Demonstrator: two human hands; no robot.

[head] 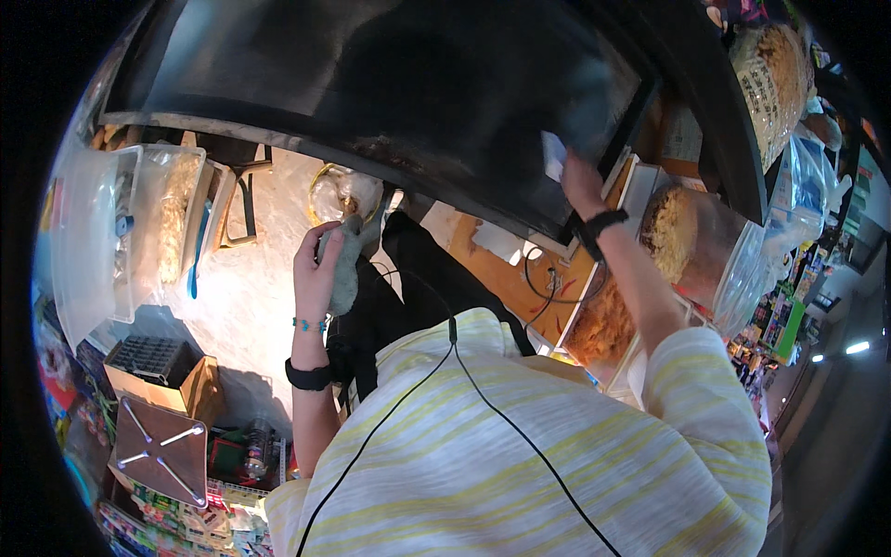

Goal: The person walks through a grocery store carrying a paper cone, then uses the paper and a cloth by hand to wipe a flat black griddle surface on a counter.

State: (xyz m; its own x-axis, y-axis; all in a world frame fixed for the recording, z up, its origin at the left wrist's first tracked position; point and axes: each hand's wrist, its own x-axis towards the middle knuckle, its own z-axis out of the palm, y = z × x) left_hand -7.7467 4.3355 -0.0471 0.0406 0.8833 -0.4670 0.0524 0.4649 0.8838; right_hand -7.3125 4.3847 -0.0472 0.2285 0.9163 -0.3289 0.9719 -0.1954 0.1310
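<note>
My left hand (319, 257) is closed around a grey-green cloth (344, 268), which hangs down beside my dark-clad legs. Near its fingers, a clear plastic bag (346, 193) with a yellow rim lies by the edge of a dark table. My right hand (582, 182) reaches over the glossy black tabletop (445, 76) and grips a small white piece of material (554, 156), either paper or cloth. Its far end rests on or just above the dark surface; I cannot tell which. A patch of crumbs or dirt (390, 152) shows along the near part of the tabletop.
Plastic bins (182, 209) of dry food stand at left, above a cardboard box (198, 390) and an upturned stool (159, 452). At right are trays of reddish-brown food (603, 327) and a bag of pale food (773, 90). A black cable (527, 278) loops near my right forearm.
</note>
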